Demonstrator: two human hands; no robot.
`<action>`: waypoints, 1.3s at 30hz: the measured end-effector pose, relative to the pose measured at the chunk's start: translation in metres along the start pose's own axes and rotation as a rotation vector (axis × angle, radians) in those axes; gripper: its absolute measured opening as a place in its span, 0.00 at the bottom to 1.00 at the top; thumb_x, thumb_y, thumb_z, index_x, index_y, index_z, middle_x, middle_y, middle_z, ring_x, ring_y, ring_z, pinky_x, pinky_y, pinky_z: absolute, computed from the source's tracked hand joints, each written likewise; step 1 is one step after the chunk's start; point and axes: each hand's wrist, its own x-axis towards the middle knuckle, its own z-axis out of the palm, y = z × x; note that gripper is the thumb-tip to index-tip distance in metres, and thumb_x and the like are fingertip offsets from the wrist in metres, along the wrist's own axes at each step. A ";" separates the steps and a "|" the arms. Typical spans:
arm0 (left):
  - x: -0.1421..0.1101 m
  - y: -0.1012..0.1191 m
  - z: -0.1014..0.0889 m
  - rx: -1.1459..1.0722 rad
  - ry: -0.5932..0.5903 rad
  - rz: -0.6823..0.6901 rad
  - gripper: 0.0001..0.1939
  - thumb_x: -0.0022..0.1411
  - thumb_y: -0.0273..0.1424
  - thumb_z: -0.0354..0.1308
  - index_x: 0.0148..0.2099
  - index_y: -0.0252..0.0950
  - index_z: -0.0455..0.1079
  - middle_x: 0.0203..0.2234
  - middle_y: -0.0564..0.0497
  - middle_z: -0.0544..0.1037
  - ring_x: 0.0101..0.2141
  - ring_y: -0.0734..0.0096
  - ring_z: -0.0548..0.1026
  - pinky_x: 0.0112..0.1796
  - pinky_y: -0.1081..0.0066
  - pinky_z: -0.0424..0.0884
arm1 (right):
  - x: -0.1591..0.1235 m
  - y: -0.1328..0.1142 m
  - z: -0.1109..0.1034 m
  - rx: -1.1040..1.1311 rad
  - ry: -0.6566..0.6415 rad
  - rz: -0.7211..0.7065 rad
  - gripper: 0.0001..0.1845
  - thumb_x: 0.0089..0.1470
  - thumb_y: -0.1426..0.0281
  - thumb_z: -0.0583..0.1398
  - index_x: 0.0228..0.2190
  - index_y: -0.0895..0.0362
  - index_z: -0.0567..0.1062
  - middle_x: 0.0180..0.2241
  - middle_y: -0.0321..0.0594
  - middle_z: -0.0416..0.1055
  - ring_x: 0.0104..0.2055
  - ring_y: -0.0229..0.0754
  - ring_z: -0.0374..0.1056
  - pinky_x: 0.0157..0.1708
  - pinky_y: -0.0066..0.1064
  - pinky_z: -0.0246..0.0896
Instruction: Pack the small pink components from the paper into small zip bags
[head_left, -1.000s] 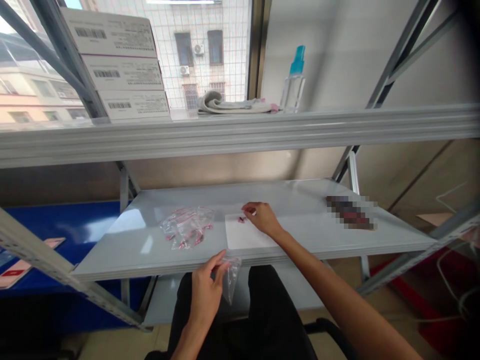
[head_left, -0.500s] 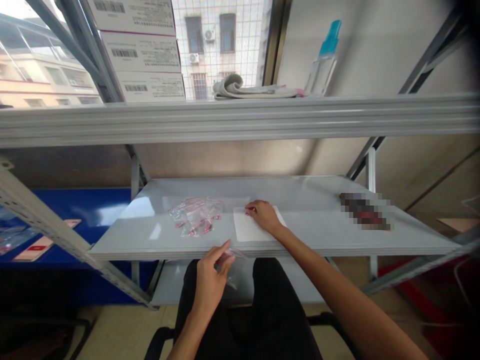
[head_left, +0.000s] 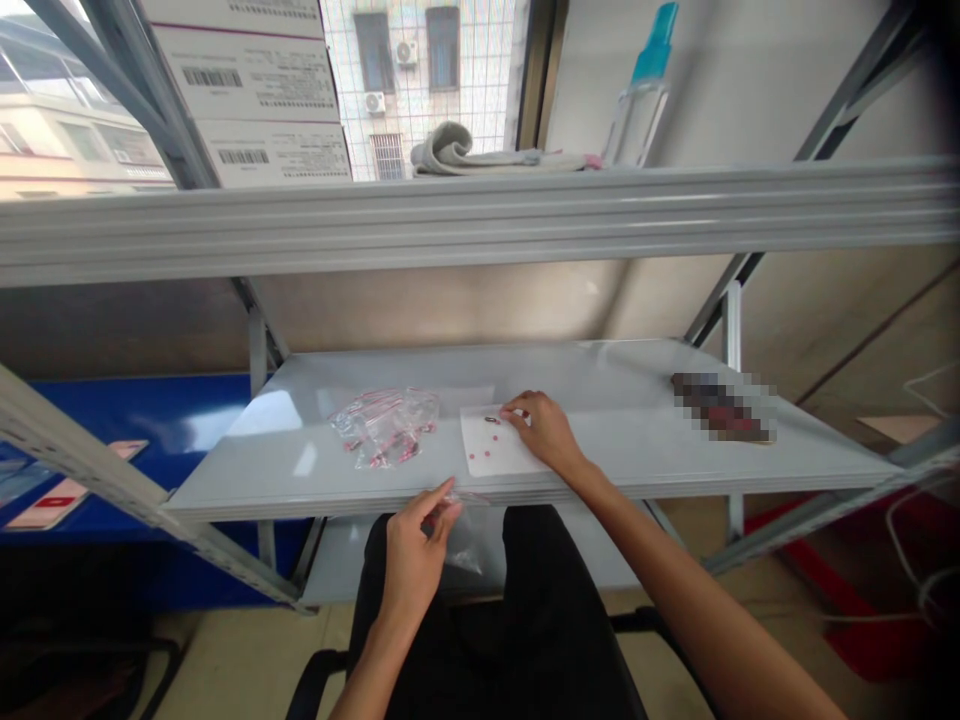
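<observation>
My left hand point(head_left: 420, 545) pinches the top of a clear plastic zip bag point(head_left: 466, 550), which hangs over my lap below the shelf's front edge. My right hand point(head_left: 546, 430) is over a white sheet point(head_left: 510, 462), thumb and fingertips closed together near its back edge. Whatever sits between those fingertips is too small to make out. Just left of them lies a small dark piece point(head_left: 492, 420). Several small pink discs point(head_left: 487, 454) are spread on the sheet. To its left is a pile of clear zip bags point(head_left: 386, 425) with small pink and dark pieces inside.
The grey shelf point(head_left: 615, 400) carries a blurred-out dark object point(head_left: 720, 408) at right. On the upper ledge point(head_left: 480, 225) stand stacked white boxes point(head_left: 255, 85), a folded grey cloth point(head_left: 465, 160) and a spray bottle point(head_left: 637, 115). A blue surface point(head_left: 187, 400) is at left.
The small pieces, clumped together a second ago, now lie spread on the sheet. My right hand went down over them, then drew slightly right. My left hand keeps the bag. The view has shifted.
</observation>
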 end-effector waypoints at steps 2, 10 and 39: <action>0.001 0.001 0.002 0.011 0.011 0.007 0.16 0.67 0.35 0.62 0.55 0.38 0.79 0.40 0.46 0.85 0.37 0.62 0.82 0.39 0.68 0.78 | -0.014 -0.002 -0.004 0.061 0.022 -0.021 0.10 0.65 0.69 0.61 0.40 0.56 0.83 0.39 0.45 0.78 0.39 0.46 0.71 0.44 0.36 0.65; 0.003 0.004 0.013 0.067 0.025 0.038 0.16 0.67 0.32 0.62 0.55 0.36 0.78 0.38 0.45 0.85 0.35 0.61 0.82 0.41 0.64 0.77 | -0.048 -0.049 0.012 0.250 -0.168 -0.345 0.10 0.62 0.70 0.64 0.46 0.56 0.81 0.43 0.46 0.73 0.45 0.46 0.73 0.47 0.35 0.67; 0.001 0.004 0.003 -0.035 0.023 -0.077 0.13 0.63 0.35 0.64 0.49 0.37 0.79 0.35 0.46 0.86 0.35 0.60 0.84 0.39 0.64 0.80 | -0.041 -0.055 0.012 0.451 -0.196 -0.133 0.07 0.53 0.79 0.65 0.29 0.57 0.82 0.30 0.39 0.79 0.33 0.40 0.74 0.36 0.29 0.65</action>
